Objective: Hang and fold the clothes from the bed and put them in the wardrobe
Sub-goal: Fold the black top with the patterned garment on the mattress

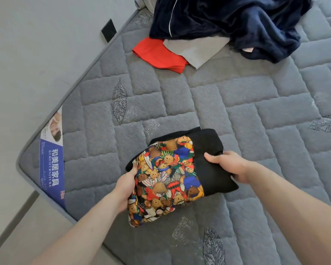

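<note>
I'm seeing a folded garment [166,180] in black with a busy teddy-bear print of red, blue, yellow and brown. The mattress [237,115] is grey, quilted in bricks with stitched leaves. Further up lie a red cloth [155,53], a pale grey cloth [195,50] and a navy robe [237,20] with white piping. There's a blue label [52,165] with white lettering.
</note>
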{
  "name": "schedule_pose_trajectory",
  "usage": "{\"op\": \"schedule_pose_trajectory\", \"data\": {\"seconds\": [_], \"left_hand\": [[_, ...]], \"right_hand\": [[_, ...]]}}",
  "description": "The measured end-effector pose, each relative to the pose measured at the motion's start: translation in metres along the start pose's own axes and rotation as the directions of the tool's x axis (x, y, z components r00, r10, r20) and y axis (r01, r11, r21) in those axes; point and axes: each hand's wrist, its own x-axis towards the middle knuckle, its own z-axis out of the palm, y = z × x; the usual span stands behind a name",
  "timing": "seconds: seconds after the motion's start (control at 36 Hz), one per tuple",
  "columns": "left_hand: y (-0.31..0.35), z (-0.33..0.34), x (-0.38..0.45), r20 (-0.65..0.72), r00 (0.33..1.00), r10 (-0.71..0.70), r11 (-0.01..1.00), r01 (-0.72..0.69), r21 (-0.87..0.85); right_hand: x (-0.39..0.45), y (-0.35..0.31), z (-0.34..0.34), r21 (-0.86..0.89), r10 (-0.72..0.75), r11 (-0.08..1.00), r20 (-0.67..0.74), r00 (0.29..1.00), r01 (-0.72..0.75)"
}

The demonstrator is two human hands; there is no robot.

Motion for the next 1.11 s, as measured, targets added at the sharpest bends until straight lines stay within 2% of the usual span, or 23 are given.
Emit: {"op": "schedule_pose_trajectory", "data": {"seconds": [0.06, 0.08, 0.11, 0.17, 0.22, 0.25, 0.28, 0.33, 0.39, 0.47, 0.53, 0.58, 0.69, 0.78, 0.83, 0.92, 1.03, 1.11], "left_hand": [[0.005, 0.002, -0.003, -0.106, 0.992, 0.066, 0.976, -0.042, 0.214], [0.007, 0.003, -0.006, -0.173, 0.974, 0.147, 0.935, -0.080, 0.345], [0.009, 0.004, -0.007, -0.238, 0.933, 0.270, 0.879, -0.138, 0.456], [0.017, 0.004, -0.013, -0.318, 0.778, 0.542, 0.738, -0.260, 0.623], [0.031, 0.009, -0.019, -0.261, 0.581, 0.771, 0.551, -0.403, 0.731], [0.040, 0.012, -0.020, -0.160, 0.516, 0.841, 0.447, -0.497, 0.744], [0.053, 0.022, -0.024, -0.041, 0.502, 0.864, 0.369, -0.576, 0.729], [0.074, 0.042, -0.024, 0.215, 0.597, 0.773, 0.318, -0.658, 0.683], [0.090, 0.063, -0.018, 0.376, 0.698, 0.609, 0.247, -0.618, 0.747], [0.099, 0.083, -0.006, 0.435, 0.801, 0.411, 0.040, -0.493, 0.869], [0.100, 0.090, 0.003, 0.422, 0.834, 0.356, -0.001, -0.451, 0.892], [0.105, 0.091, 0.011, 0.420, 0.848, 0.322, 0.048, -0.458, 0.888], [0.115, 0.086, 0.014, 0.465, 0.879, 0.101, 0.299, -0.473, 0.829], [0.114, 0.084, 0.012, 0.437, 0.899, -0.027, 0.444, -0.381, 0.811], [0.108, 0.086, 0.016, 0.409, 0.911, -0.059, 0.494, -0.329, 0.804], [0.103, 0.091, 0.021, 0.344, 0.938, -0.042, 0.518, -0.274, 0.811], [0.106, 0.095, 0.024, 0.287, 0.958, -0.025, 0.496, -0.237, 0.835], [0.100, 0.096, 0.024, 0.286, 0.947, 0.147, 0.400, -0.321, 0.858]], "right_hand": [[0.005, 0.011, 0.004, 0.043, 0.018, 0.999, -0.022, 1.000, -0.017], [0.006, 0.014, 0.006, 0.068, 0.015, 0.998, -0.041, 0.999, -0.012], [0.007, 0.016, 0.009, 0.083, 0.006, 0.997, -0.054, 0.999, -0.002], [0.007, 0.017, 0.011, 0.109, -0.001, 0.994, -0.057, 0.998, 0.007], [0.007, 0.017, 0.012, 0.113, -0.001, 0.994, -0.045, 0.999, 0.006], [0.008, 0.016, 0.012, 0.113, -0.005, 0.994, -0.042, 0.999, 0.010], [0.009, 0.015, 0.012, 0.109, -0.009, 0.994, -0.038, 0.999, 0.013], [0.010, 0.013, 0.012, 0.095, -0.008, 0.995, -0.033, 0.999, 0.011], [0.009, 0.012, 0.013, 0.096, -0.012, 0.995, -0.030, 0.999, 0.015], [0.011, 0.018, 0.015, 0.123, -0.046, 0.991, -0.036, 0.998, 0.050], [0.011, 0.022, 0.014, 0.130, -0.075, 0.988, -0.050, 0.996, 0.081], [0.008, 0.023, 0.013, 0.120, -0.093, 0.988, -0.045, 0.995, 0.097], [0.001, 0.019, 0.007, 0.091, -0.141, 0.986, -0.002, 0.990, 0.141], [-0.001, 0.018, 0.008, 0.083, -0.158, 0.984, 0.005, 0.987, 0.157], [0.000, 0.018, 0.010, 0.063, -0.152, 0.986, 0.002, 0.988, 0.152], [0.007, 0.019, 0.016, 0.019, -0.111, 0.994, -0.026, 0.993, 0.112], [0.012, 0.020, 0.020, 0.011, -0.104, 0.994, -0.059, 0.993, 0.105], [0.013, 0.024, 0.023, -0.003, -0.112, 0.994, -0.099, 0.989, 0.112]]}}
